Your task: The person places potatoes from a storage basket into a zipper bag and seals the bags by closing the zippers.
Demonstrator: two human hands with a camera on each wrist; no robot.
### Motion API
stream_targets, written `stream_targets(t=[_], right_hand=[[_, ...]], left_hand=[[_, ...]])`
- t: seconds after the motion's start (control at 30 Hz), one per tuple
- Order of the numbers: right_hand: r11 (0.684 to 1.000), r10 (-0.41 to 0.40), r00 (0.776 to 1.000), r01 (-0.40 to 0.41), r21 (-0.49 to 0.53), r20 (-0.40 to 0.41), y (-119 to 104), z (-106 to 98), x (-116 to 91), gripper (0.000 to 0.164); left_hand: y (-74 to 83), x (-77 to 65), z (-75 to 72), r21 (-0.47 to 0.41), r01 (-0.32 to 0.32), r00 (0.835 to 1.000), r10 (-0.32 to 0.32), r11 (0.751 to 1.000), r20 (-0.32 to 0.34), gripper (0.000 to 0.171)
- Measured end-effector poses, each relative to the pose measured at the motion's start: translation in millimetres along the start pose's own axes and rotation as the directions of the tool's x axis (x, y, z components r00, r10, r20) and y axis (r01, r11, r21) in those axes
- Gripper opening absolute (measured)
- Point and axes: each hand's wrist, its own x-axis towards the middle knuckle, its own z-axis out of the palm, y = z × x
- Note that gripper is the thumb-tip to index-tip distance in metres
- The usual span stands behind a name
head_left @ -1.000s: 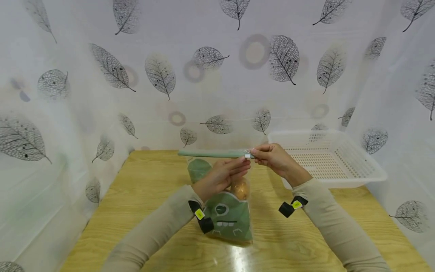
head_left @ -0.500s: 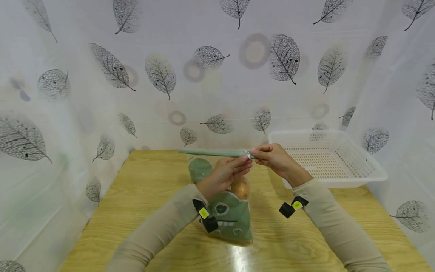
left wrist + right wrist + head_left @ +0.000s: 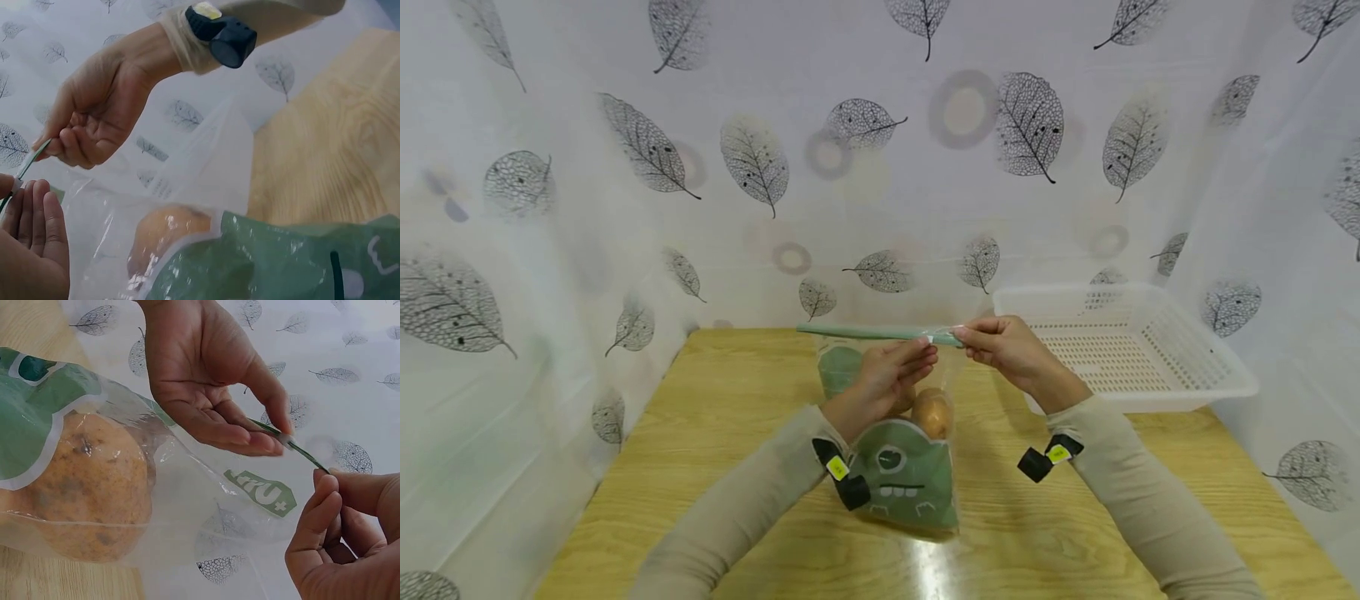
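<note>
A clear zip bag (image 3: 904, 483) with a green monster print stands on the table, upright with its green zipper strip (image 3: 857, 332) on top. Inside are round orange-brown lumps (image 3: 932, 414) with dark blotches; their exact kind is unclear. My left hand (image 3: 880, 379) pinches the small white slider (image 3: 285, 440) between thumb and fingers, a little short of the strip's right end. At that end my right hand (image 3: 1011, 354) pinches the strip between thumb and fingertips. In the left wrist view, my right hand (image 3: 103, 103) and left hand (image 3: 34, 244) show a narrow gap between them.
A white perforated plastic basket (image 3: 1195, 396) stands at the back right, behind my right hand. The wooden table (image 3: 700, 467) ends against a leaf-patterned curtain (image 3: 880, 200) at the back and sides.
My left hand slid slightly right by half a second ago, then moved back left along the strip with the slider. My right hand has stayed at the bag's end.
</note>
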Motion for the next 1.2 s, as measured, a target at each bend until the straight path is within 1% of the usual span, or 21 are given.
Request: stream_targets(t=[0.1,0.27,0.4,0.53,0.73,0.93,1.2], right_hand=[[1.0,0.014,1.0,-0.014,-0.002,-0.005,-0.1,-1.1,-0.8,0.028],[1.0,0.013,1.0,-0.013,-0.012,-0.003,-0.7,-3.6,-2.2,0.026],[1.0,0.008,1.0,-0.008,-0.014,0.006,-1.5,-7.3,-4.3,0.024],[1.0,-0.002,1.0,0.002,0.011,0.018,-2.9,-11.2,-6.7,0.025],[0.998,0.007,1.0,-0.008,0.056,0.022,-4.0,-17.4,-8.4,0.024],[0.999,0.005,1.0,-0.007,0.041,0.03,-5.6,-23.2,-10.9,0.021],[0.999,0.01,1.0,-0.01,0.033,0.021,-8.3,-31.7,-14.0,0.019]], left_hand=[[4.4,-0.9,-8.4,0.025,0.0,1.0,0.001,1.0,-0.017,0.016],[13.8,-3.3,-21.8,0.031,0.006,1.0,-0.005,0.999,-0.014,0.02],[23.0,-6.0,-32.3,0.03,0.013,1.0,-0.012,0.999,-0.028,0.016],[33.7,-7.1,-45.1,0.038,0.012,0.999,-0.01,0.999,-0.054,0.014],[53.3,-11.5,-66.8,0.044,0.005,0.998,-0.002,0.999,-0.07,0.018],[67.9,-18.7,-84.8,0.074,0.007,0.997,-0.001,0.997,-0.077,0.016],[87.9,-31.2,-113.1,0.024,0.0,0.993,0.002,1.0,-0.116,0.012]])
